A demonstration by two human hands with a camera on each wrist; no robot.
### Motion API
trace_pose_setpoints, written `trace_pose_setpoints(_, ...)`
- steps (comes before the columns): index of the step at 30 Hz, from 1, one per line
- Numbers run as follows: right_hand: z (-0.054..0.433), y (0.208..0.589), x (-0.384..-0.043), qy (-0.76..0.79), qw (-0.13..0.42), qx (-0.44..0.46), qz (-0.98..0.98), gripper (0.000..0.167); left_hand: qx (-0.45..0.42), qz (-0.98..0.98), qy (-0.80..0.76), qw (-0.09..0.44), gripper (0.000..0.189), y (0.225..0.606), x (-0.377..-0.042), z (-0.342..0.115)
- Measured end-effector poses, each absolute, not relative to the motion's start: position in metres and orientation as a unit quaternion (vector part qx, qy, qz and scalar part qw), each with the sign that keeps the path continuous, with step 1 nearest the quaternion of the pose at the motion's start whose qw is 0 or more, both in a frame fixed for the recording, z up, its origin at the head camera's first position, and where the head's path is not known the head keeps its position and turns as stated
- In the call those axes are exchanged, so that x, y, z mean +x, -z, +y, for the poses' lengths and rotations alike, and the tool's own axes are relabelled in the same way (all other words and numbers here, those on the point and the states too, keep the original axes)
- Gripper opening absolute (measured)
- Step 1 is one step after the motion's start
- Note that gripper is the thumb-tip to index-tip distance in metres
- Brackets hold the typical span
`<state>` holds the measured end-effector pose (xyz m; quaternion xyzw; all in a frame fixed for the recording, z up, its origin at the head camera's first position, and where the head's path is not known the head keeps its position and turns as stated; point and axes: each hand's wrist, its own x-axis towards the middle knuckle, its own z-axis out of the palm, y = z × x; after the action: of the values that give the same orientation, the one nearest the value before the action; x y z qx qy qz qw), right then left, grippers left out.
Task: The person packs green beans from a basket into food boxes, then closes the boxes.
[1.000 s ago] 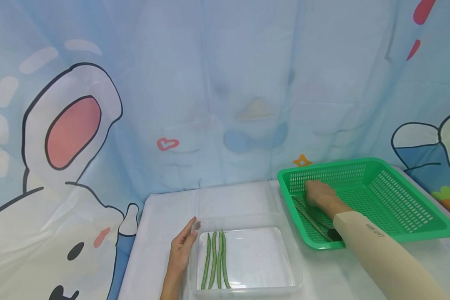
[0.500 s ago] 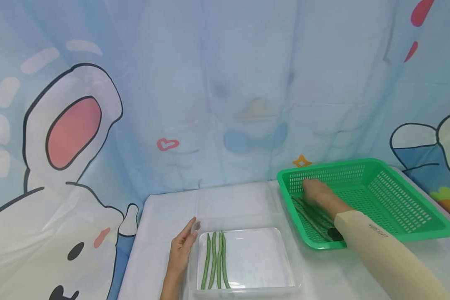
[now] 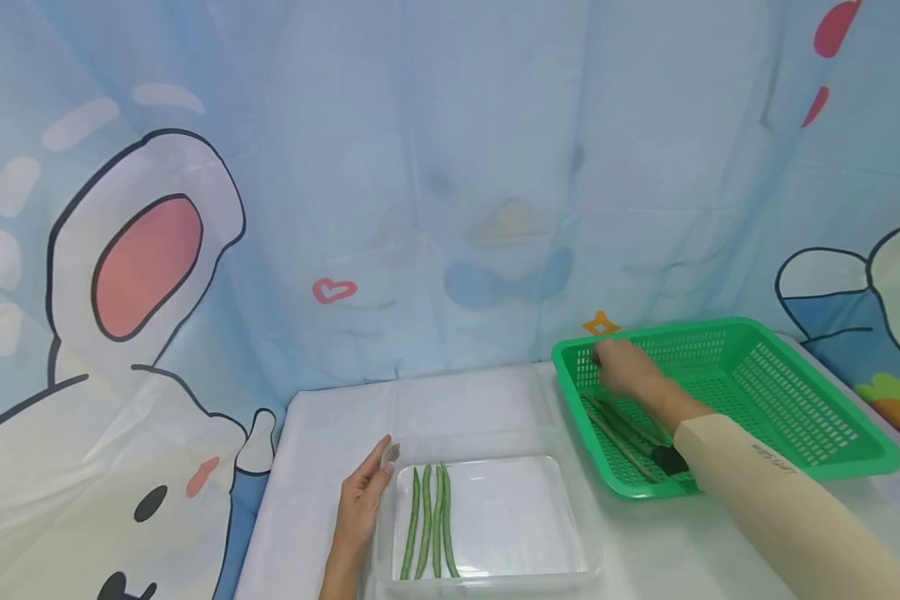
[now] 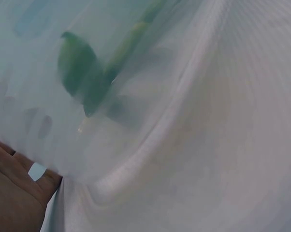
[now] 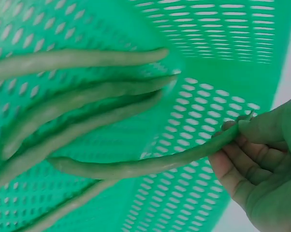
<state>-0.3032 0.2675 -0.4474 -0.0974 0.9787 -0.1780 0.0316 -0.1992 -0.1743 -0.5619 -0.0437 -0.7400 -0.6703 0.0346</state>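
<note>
My right hand (image 3: 626, 367) is at the left end of the green plastic basket (image 3: 810, 400). In the right wrist view its thumb and fingers pinch one end of a green bean (image 5: 150, 166), the bean's far end close to other beans (image 5: 82, 94) in the basket. My left hand (image 3: 358, 500) holds the left rim of a clear plastic box (image 3: 495, 583), thumb at the rim. Several green beans (image 3: 425, 521) lie side by side along the box's left part. The left wrist view shows the hand (image 4: 20, 188) only partly.
Both containers stand on a white-covered table (image 3: 450, 400), the basket to the right of the box. A patterned blue curtain (image 3: 495, 167) hangs right behind the table. A dark band (image 3: 669, 458) shows at my right wrist, near the basket's front rim.
My right hand has risen slightly and shifted left toward the basket's back left rim, showing more of the beans beneath. My left hand stays at the box.
</note>
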Motion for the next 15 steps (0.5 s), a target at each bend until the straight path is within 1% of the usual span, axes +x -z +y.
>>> trace_pose_setpoints(3, 0.265, 0.438, -0.302, 0.195, 0.000, -0.110, 0.975, 0.036, -0.046, -0.740, 0.670, 0.033, 0.050, 0.562, -0.199, -0.174)
trace_pose_setpoints(7, 0.261, 0.423, -0.304, 0.223, -0.026, -0.118, 0.967, 0.039, -0.047, -0.741, 0.669, 0.033, 0.050, 0.562, -0.200, -0.174)
trace_pose_setpoints(12, 0.250, 0.406, -0.300, 0.246, -0.047, -0.128, 0.960, 0.036, -0.048, -0.741, 0.669, 0.037, 0.049, 0.563, -0.200, -0.174)
trace_pose_setpoints(15, 0.239, 0.394, -0.297, 0.267, -0.045, -0.132, 0.954, 0.034, -0.047, -0.740, 0.670, 0.037, 0.049, 0.563, -0.200, -0.174)
